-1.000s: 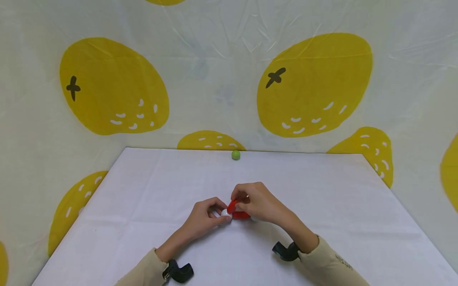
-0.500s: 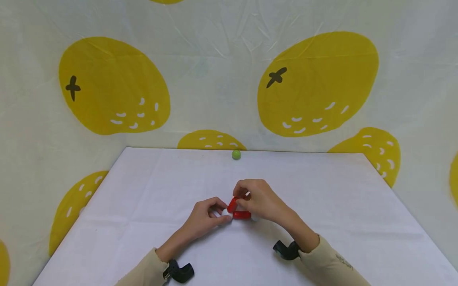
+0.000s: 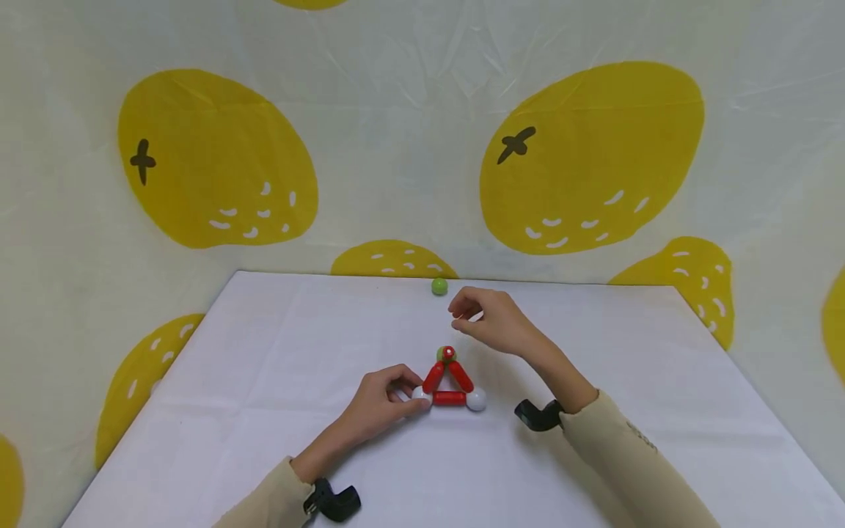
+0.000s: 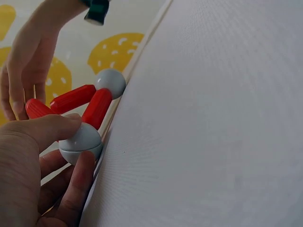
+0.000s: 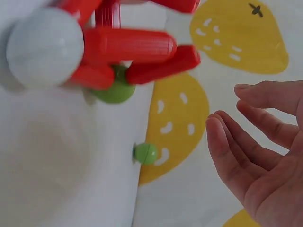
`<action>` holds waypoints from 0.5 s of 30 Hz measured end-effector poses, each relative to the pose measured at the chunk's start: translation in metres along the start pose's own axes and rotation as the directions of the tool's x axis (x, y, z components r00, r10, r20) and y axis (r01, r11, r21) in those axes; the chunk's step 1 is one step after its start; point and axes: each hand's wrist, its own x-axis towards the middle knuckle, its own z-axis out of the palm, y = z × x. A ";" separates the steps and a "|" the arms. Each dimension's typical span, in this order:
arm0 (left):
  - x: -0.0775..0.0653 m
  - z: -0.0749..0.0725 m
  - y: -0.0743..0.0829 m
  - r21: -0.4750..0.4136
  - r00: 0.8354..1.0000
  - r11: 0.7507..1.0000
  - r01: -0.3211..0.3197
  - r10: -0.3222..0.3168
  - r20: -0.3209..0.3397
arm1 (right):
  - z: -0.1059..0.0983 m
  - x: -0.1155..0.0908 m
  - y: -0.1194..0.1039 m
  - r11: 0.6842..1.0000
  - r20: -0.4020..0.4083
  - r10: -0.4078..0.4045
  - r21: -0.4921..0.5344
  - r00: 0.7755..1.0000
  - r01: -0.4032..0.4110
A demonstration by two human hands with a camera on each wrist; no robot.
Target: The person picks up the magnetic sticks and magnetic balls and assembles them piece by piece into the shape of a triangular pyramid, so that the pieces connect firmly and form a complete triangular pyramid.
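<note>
Red rods [image 3: 450, 398] join two white balls [image 3: 476, 400] and a green ball [image 3: 442, 356] into a small triangle on the table. Some of the rods point up off the balls, as the right wrist view shows near its white ball [image 5: 45, 47]. My left hand [image 3: 379, 403] pinches the left white ball [image 4: 80, 139] between thumb and fingers, covering part of it. Behind the triangle, my right hand [image 3: 495, 320] hovers over the table. Its thumb and fingers stand apart with nothing between them.
A loose green ball [image 3: 439, 287] lies at the table's far edge, a little left of my right hand. White cloth covers the table [image 3: 297, 337]. Behind it hangs a pale sheet [image 3: 396, 161] printed with yellow fruit.
My right hand has let go of a red rod and moved up and back, uncovering the triangle. My left hand keeps its hold on the white ball.
</note>
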 end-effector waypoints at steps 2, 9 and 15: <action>0.000 0.000 0.000 -0.003 1.000 1.000 -0.003 0.003 0.001 | -0.003 0.010 0.008 1.000 -0.002 0.018 0.004 1.000 -0.018; 0.000 -0.001 0.000 -0.006 1.000 1.000 -0.009 0.009 0.003 | -0.005 0.041 0.032 0.993 0.020 0.111 0.037 0.994 -0.112; 0.000 -0.001 -0.003 -0.021 1.000 1.000 -0.020 0.020 0.003 | 0.002 0.056 0.046 0.990 0.036 0.140 0.026 0.989 -0.141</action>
